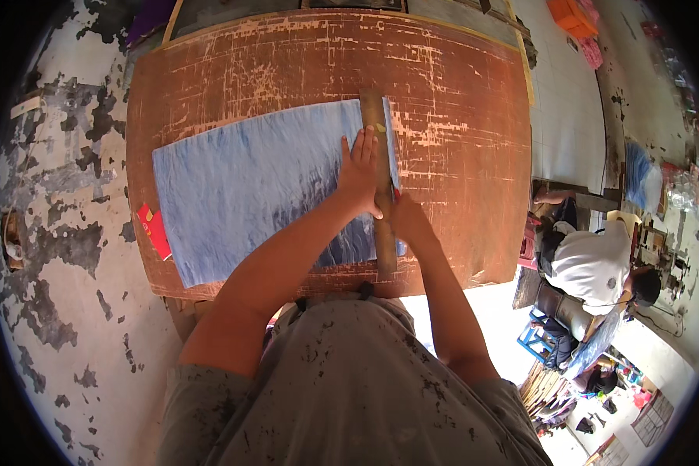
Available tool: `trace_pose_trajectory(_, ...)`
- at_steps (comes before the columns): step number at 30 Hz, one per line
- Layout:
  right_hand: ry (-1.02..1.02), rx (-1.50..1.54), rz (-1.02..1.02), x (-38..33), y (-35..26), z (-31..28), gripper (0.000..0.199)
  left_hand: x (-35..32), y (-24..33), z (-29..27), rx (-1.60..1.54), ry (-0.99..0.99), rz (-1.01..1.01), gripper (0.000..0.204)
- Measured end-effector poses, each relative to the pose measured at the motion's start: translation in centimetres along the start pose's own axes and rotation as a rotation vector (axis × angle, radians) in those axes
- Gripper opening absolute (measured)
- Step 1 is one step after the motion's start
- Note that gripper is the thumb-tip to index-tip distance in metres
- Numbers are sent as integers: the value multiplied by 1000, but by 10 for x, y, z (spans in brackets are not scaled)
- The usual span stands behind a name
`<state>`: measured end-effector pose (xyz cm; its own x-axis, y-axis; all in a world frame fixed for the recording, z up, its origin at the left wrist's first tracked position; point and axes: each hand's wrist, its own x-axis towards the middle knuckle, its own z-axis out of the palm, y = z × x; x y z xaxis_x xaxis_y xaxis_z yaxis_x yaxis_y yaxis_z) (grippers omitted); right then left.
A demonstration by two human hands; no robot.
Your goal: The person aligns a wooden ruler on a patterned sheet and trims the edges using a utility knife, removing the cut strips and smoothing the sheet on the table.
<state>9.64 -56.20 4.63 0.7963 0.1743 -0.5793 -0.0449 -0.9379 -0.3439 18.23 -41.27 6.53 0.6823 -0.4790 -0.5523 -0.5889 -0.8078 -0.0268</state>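
A blue-and-white streaked sheet (248,186), which looks like cloth, lies flat on a worn brown board (466,217). Across its right end runs a long, flat brown ruler (385,248), with a narrow strip of the sheet showing beyond it. My left hand (357,180) presses down on the ruler and the sheet beside it, fingers stretched out. Just right of the ruler, my right hand (411,220) is closed round a small red-handled cutter (397,193) at the strip's edge. Its blade is too small to make out.
Near the board's left edge lies a red packet (154,231). A wall with peeling paint (70,233) stands to the left. At the right, a person in a white shirt (594,268) sits by a blue stool (532,342). An orange container (573,17) is at the far right.
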Motion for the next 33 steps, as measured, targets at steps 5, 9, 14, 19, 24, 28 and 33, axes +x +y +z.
trace_pose_trajectory(5, 88, 315, 332, -59, -6, 37, 36, 1, 1, 3, 18, 12, -14, 161)
trace_pose_trajectory(9, 55, 291, 253, -103, -12, 48, 37, -1, -2, 5, 3, -8, -11, 166)
trace_pose_trajectory(14, 17, 371, 412, -133, -11, 71, 38, 0, -2, 1, 7, -15, -8, 168)
trace_pose_trajectory(19, -5, 434, 484, -165, -24, 75, 38, 0, -1, 4, 42, 19, -18, 166)
trace_pose_trajectory(24, -29, 434, 570, -173, -15, 96, 40, 6, -1, 4, 9, 3, 11, 168)
trace_pose_trajectory(28, -139, 288, 365, -165, 18, 78, 36, 0, -5, 10, -5, 12, 2, 168)
trace_pose_trajectory(33, 312, 343, 237, -41, 15, -17, 36, -1, -5, 3, -1, 4, -4, 168)
